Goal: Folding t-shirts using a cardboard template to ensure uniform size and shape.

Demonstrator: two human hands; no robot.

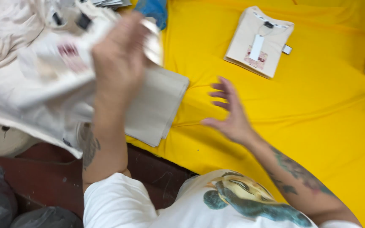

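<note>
Here the left hand [121, 59] is raised near the table's [326, 126] near left corner, closed on a cream shirt [43, 80] that hangs loose and blurred from its grip, partly over a flat stack of beige fabric [157, 105] at the near edge. The right hand [231, 114] hovers just above the yellow cover with fingers spread wide, holding nothing, well apart from the held shirt. A likely slip, in my judgement: the dangling cloth could drag across the stack and skew it, since it hangs so close above. A folded shirt with a hang tag [258, 42] lies toward the far edge, beyond the right hand.
</note>
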